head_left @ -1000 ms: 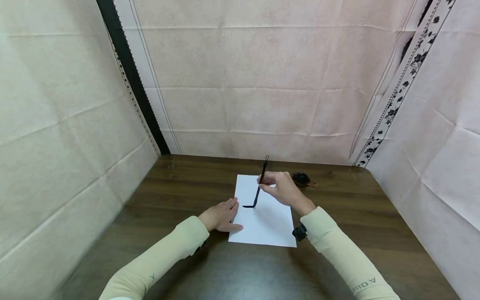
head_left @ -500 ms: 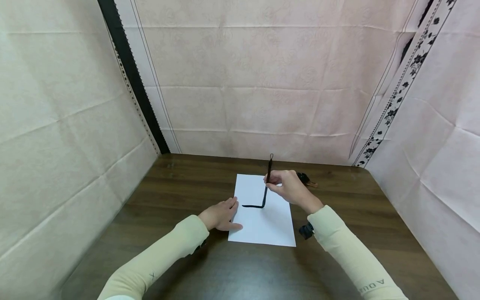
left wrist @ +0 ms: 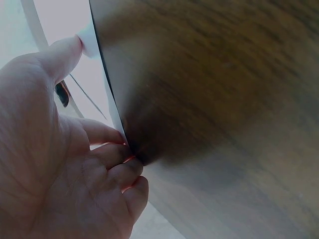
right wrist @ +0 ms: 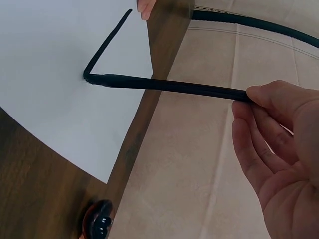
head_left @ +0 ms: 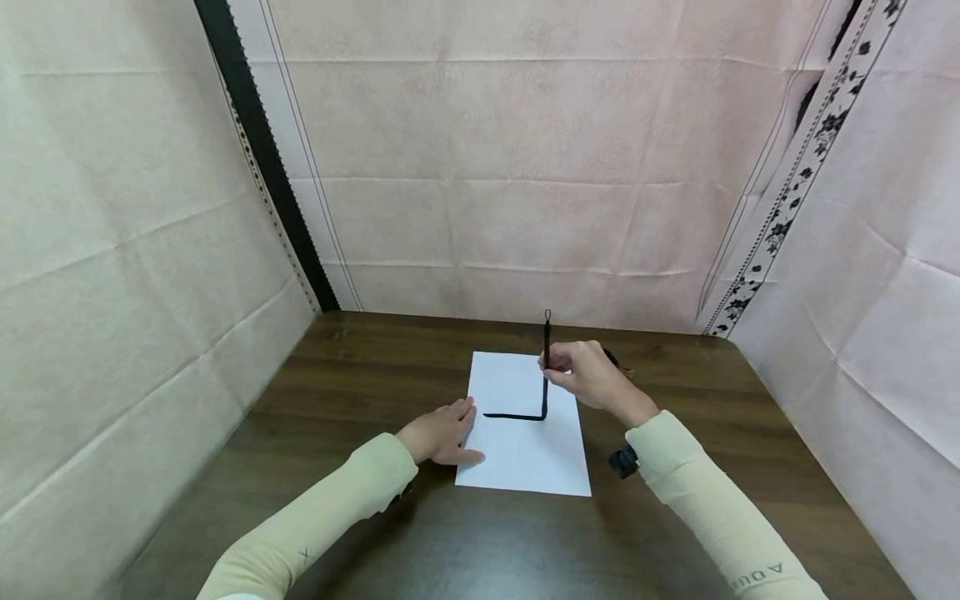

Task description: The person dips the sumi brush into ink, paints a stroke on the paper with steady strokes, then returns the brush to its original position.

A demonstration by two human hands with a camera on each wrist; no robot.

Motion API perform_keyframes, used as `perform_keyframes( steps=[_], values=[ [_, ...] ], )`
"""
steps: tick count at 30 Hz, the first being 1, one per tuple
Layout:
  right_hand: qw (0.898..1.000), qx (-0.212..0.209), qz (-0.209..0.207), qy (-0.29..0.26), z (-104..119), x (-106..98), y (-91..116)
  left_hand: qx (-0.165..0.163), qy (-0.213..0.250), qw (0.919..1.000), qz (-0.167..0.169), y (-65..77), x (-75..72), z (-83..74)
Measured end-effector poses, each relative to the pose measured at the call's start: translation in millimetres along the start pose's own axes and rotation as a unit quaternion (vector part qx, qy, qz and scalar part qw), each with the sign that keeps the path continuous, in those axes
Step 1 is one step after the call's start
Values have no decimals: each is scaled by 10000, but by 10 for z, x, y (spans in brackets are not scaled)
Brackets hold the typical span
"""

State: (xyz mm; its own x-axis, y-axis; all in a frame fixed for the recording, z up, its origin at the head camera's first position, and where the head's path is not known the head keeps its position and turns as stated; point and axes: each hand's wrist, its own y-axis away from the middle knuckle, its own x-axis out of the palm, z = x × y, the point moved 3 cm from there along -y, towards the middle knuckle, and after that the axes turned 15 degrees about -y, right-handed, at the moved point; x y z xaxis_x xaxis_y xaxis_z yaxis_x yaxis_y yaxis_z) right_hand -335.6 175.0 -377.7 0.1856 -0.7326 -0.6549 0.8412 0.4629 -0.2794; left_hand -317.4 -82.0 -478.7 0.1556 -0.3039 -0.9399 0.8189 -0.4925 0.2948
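A white sheet of paper (head_left: 525, 462) lies on the brown table, carrying a black stroke (head_left: 510, 416) that runs left to right. My right hand (head_left: 592, 377) pinches the dark handle of an ink brush (right wrist: 184, 88) between thumb and fingers. The brush stands nearly upright in the head view, its wet black tip touching the paper at the stroke's right end. With fingers spread, my left hand (head_left: 441, 432) rests on the paper's left edge; the left wrist view shows its fingertips and thumb along that edge (left wrist: 107, 84).
Behind the right hand sits a small glossy dark dish or ladle-like thing (right wrist: 99, 219), mostly hidden in the head view. Pale cloth walls (head_left: 480, 217) enclose the wooden table (head_left: 360, 350) at the back and both sides.
My right hand has moved the brush rightward, and the black stroke behind its tip has grown longer. The brush has become more upright. The left hand stays in place on the paper.
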Motion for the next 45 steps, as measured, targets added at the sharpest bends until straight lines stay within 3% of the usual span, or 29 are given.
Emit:
perform_keyframes(
  steps=[9,26,45],
  values=[
    [9998,184,89,-81,-28,-96,30,8,23,10000,13,-3,11,-8],
    [9999,-17,-51,-145,91,-236,26,1,34,10000,43,-9,4,-2],
    [9968,-452,-495,424,216,-787,32,48,-84,10000,-12,-9,3,-6]
  ],
)
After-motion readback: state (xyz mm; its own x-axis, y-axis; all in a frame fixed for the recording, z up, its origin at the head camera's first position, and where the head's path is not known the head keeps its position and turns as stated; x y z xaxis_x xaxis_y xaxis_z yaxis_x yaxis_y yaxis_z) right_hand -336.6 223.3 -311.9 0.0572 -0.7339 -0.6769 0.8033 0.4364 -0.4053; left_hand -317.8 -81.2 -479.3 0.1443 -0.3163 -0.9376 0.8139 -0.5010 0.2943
